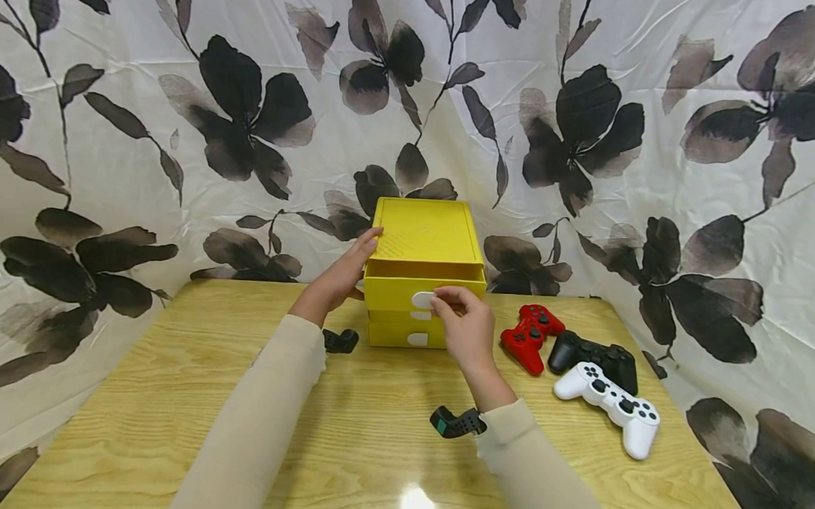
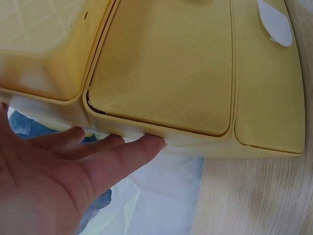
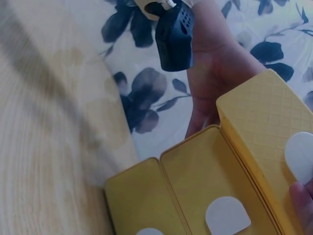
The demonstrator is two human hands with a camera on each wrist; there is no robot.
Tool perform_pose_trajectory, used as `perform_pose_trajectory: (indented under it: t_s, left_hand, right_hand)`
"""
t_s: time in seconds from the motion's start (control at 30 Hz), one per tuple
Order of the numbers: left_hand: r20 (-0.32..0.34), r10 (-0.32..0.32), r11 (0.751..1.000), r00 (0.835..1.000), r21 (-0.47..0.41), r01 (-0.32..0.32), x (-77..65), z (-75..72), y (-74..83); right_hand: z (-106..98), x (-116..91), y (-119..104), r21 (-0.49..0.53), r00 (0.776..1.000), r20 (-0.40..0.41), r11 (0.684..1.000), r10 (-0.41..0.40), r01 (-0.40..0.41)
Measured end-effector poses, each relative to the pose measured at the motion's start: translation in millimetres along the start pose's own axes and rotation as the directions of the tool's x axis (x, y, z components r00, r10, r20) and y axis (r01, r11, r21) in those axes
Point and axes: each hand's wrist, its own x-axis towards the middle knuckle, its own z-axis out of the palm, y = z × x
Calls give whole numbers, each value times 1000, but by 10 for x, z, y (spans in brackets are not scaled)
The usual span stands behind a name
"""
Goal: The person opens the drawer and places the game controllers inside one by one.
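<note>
A small yellow drawer unit (image 1: 425,229) stands at the back middle of the table. Its top drawer (image 1: 387,293) sticks out partway, while the two below sit flush. My right hand (image 1: 471,331) pinches the top drawer's white tab handle (image 1: 422,300); in the right wrist view only its fingertips (image 3: 302,198) show beside that tab. Against the unit's left side lies my left hand (image 1: 339,278), its fingers fairly straight. The left wrist view shows those fingers (image 2: 122,159) touching the side wall. What is inside the drawer cannot be seen.
On the right of the wooden table (image 1: 173,396) lie a red game controller (image 1: 530,337), a black one (image 1: 595,358) and a white one (image 1: 611,404), close together. A floral cloth (image 1: 452,121) hangs behind the table. Each wrist wears a black strap device (image 1: 455,422).
</note>
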Motion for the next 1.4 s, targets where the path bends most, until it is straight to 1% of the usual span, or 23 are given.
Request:
perform_pose_trajectory:
  t_s: [0.27, 0.57, 0.8, 1.0, 1.07, 1.17, 1.23, 1.3, 1.4]
  left_hand:
    - [1, 1, 1000, 1000, 13, -1, -11, -9, 6]
    - [9, 8, 1000, 1000, 7, -8, -8, -23, 2]
    - [-5, -3, 1000, 1000, 1, 3, -17, -10, 25]
    - [-5, -8, 1000, 1000, -11, 8, -9, -15, 28]
    - [3, -18, 1000, 1000, -17, 18, -50, -9, 85]
    - [1, -23, 1000, 1000, -17, 23, -52, -2, 95]
    - [-12, -24, 1000, 1000, -8, 24, -45, 3, 99]
    - [-34, -15, 1000, 999, 5, 15, 7, 2, 46]
    - [-49, -16, 1000, 999, 24, 17, 16, 8, 50]
  right_hand:
    - [-17, -53, -41, 33, 1000, 9, 999, 15, -16]
    - [-38, -116, -60, 28, 1000, 11, 999, 14, -15]
    - [-53, -156, -76, 32, 1000, 13, 999, 21, -22]
    - [-66, -203, -89, 45, 999, 21, 998, 35, -36]
    - [-80, -244, -194, 35, 999, 23, 998, 43, -44]
    - [-103, -293, -337, 23, 998, 28, 998, 59, -59]
    - [-120, -326, -436, 17, 998, 32, 998, 58, -59]
    - [-125, -332, -428, 26, 998, 33, 998, 57, -58]
    - [-128, -349, -424, 31, 998, 31, 998, 51, -52]
